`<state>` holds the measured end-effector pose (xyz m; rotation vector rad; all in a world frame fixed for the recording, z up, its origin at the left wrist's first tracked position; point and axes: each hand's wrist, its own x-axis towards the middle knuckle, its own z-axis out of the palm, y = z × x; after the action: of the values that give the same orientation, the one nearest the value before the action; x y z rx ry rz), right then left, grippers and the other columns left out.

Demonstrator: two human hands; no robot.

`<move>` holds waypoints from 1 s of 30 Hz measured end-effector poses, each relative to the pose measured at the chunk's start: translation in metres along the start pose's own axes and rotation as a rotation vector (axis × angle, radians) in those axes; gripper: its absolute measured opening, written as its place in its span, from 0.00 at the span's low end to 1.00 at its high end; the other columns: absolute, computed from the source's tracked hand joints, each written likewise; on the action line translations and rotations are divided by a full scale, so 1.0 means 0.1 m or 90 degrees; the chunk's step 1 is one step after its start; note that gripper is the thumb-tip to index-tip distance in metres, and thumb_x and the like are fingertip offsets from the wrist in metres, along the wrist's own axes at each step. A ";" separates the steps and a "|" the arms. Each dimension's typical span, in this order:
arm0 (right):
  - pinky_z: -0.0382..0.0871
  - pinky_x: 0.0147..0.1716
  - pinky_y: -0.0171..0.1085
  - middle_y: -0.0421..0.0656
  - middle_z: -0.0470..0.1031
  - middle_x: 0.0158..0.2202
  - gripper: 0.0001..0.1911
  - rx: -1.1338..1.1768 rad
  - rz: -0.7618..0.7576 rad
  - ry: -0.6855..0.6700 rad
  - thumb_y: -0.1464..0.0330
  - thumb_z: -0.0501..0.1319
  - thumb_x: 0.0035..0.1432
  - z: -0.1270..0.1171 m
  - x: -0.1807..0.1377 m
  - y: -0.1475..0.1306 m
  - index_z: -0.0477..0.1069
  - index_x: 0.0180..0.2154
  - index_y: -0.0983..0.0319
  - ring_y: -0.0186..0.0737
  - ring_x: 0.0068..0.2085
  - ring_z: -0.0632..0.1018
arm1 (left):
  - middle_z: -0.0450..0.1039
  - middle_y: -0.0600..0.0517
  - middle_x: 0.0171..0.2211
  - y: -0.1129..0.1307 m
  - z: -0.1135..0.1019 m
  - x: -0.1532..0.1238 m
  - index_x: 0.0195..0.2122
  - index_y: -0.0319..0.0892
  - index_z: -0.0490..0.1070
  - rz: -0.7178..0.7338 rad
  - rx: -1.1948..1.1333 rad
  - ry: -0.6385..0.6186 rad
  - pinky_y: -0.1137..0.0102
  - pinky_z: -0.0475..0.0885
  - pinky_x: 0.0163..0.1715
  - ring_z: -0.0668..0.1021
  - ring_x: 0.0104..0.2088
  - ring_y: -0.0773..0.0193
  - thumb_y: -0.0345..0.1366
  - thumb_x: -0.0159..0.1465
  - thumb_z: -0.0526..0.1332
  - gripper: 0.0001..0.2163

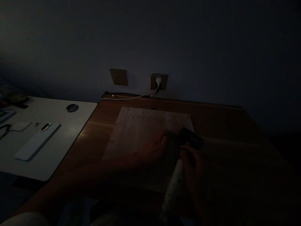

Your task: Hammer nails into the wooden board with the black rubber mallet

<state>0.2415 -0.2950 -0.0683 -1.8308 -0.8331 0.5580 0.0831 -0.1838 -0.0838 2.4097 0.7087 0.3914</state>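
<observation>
The scene is very dark. My right hand (194, 171) is closed around the pale handle of a hammer (175, 185), close below its dark head (190, 138). The head rests over the near right part of a light wooden board (141, 125) lying on a brown wooden table (230, 157). My left hand (155, 149) lies on the board just left of the hammer head, fingers curled together near the head. Whether it pinches anything is hidden in the dark.
A white desk (58, 147) adjoins the table on the left, carrying a white phone (37, 141), a small round object (72, 107) and other items. On the wall behind are a switch plate (118, 77) and a socket with a white plug and cable (159, 81).
</observation>
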 end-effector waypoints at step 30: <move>0.77 0.39 0.48 0.50 0.83 0.43 0.32 -0.161 0.001 0.021 0.49 0.69 0.50 -0.30 0.49 0.04 0.70 0.52 0.57 0.54 0.41 0.83 | 0.84 0.43 0.46 -0.52 -0.39 1.51 0.46 0.38 0.84 0.163 -0.020 -0.038 0.65 0.76 0.49 0.84 0.46 0.56 0.24 0.68 0.61 0.12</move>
<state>0.2956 -0.2772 -0.0607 -2.0645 -0.9139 0.4368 0.1694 -0.0443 -0.0689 2.4777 0.3651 0.4273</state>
